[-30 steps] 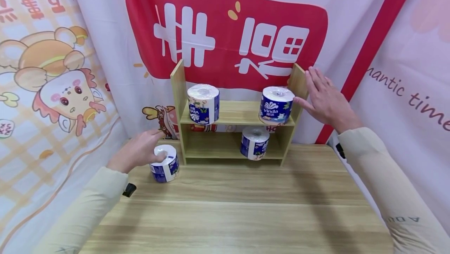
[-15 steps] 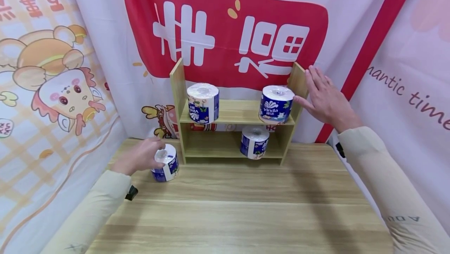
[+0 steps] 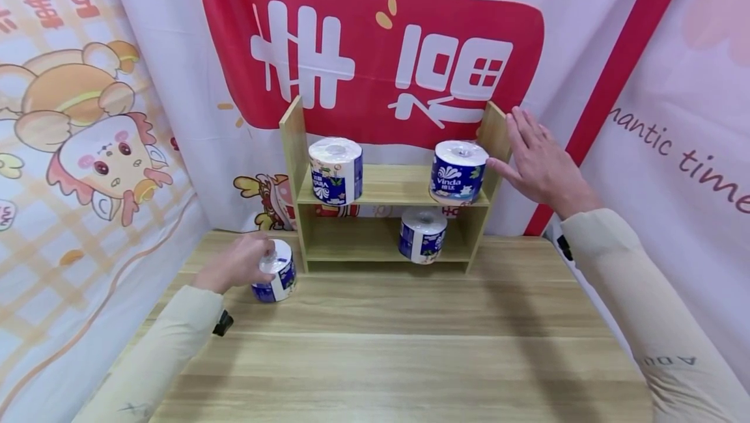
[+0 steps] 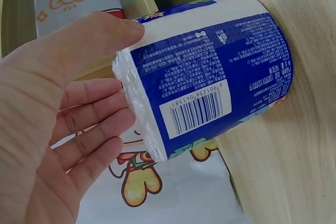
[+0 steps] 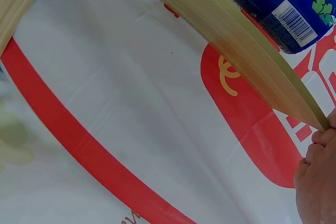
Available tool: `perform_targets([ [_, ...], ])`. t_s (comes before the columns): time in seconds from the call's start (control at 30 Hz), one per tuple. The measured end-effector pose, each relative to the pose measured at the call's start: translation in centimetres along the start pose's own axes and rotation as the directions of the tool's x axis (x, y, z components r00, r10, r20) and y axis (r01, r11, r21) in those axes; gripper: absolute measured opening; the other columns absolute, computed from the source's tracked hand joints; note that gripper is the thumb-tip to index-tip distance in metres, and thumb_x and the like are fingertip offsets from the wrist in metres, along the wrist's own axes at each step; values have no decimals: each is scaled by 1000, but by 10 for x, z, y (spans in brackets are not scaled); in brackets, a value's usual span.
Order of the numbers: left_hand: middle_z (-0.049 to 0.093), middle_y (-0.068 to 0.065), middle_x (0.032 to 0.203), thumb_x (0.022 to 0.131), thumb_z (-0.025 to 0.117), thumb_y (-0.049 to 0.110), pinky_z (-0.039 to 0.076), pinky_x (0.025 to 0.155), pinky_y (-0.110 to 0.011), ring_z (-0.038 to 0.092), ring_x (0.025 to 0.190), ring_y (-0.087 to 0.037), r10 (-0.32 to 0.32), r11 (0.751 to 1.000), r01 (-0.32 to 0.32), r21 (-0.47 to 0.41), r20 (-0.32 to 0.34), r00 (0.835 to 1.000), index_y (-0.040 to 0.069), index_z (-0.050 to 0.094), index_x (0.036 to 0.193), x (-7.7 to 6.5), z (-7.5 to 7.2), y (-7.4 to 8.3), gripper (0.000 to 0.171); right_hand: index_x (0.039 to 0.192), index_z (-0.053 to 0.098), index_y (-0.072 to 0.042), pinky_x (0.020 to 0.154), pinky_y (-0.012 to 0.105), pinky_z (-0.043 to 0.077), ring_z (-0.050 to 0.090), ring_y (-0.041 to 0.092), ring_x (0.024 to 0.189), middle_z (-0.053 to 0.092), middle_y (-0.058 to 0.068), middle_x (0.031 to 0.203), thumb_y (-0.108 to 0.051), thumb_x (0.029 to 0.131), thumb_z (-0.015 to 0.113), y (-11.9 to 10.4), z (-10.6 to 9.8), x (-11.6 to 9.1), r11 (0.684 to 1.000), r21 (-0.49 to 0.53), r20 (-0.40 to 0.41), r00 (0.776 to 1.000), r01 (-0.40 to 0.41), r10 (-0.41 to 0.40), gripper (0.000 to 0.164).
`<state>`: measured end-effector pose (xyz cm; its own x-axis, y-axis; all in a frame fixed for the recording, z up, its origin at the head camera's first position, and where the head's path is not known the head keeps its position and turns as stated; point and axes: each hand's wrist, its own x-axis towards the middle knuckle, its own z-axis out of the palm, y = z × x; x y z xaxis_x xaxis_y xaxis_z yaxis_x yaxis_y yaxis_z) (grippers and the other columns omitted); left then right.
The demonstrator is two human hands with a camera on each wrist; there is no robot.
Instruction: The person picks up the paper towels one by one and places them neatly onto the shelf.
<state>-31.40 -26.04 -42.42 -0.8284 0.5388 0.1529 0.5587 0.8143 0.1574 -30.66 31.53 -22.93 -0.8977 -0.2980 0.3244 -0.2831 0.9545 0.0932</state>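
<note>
My left hand (image 3: 237,263) is at a wrapped toilet paper roll (image 3: 278,273) that stands on the table left of the small wooden shelf. In the left wrist view the thumb lies by the roll's upper side, while the loosely bent fingers (image 4: 97,111) are at its plastic-covered top end. Whether they press on it is hard to see. My right hand (image 3: 545,166) rests with straight fingers against the top of the shelf's right side panel (image 3: 495,136), its thumb near the upper right roll (image 3: 458,172). In the right wrist view only part of that hand (image 5: 317,177) shows.
The two-tier shelf (image 3: 392,250) stands at the back of the table (image 3: 398,358). Another toilet paper roll (image 3: 336,172) is on its upper board at the left, and one (image 3: 422,236) is on the lower board. Printed cloth (image 3: 375,71) hangs close behind and at both sides.
My left hand has come slightly right and closer to the roll, its fingers now over the top. The right hand stays at the panel. The rolls keep their places.
</note>
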Motion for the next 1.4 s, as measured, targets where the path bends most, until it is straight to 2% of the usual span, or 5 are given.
perform_targets([
  [0.67,61,2,76,77,91,22,45,60,-29,51,67,-14,-44,999,44,-4,85,995,9,72,86,3,4,3,25,170,-4,-11,133,63,14,-4,38,167,-9,11,180,-62,102,49,0,3,2,1000,0,3,1000,-10,10,100],
  [0.87,63,1,76,76,92,23,46,61,-29,52,68,-13,-26,999,27,-17,57,998,8,73,86,3,8,0,26,170,-5,-11,133,63,14,-5,38,167,-10,11,179,-62,103,48,0,3,1,1000,1,2,1000,-9,9,100],
  [0.93,67,0,79,76,92,24,50,62,-31,56,70,-14,-19,999,20,-34,36,999,8,74,87,3,11,-2,27,170,-5,-11,132,64,15,-4,38,167,-10,12,179,-62,103,48,0,3,0,1000,-3,1,1000,-8,8,100],
  [1.13,77,-7,97,76,94,28,62,80,-41,70,89,-20,-55,990,52,-133,-20,998,7,77,96,-2,22,-11,33,170,-5,-12,132,64,16,-4,37,167,-10,10,179,-64,102,47,0,3,-1,1000,-4,-3,1000,-9,9,100],
  [1.4,76,-4,95,77,94,27,62,78,-37,69,86,-16,-47,983,34,-182,-66,997,10,77,94,-3,27,-16,30,170,-6,-12,132,65,16,-4,37,167,-11,10,179,-64,103,47,0,3,0,1000,-5,-3,1000,-12,12,100],
])
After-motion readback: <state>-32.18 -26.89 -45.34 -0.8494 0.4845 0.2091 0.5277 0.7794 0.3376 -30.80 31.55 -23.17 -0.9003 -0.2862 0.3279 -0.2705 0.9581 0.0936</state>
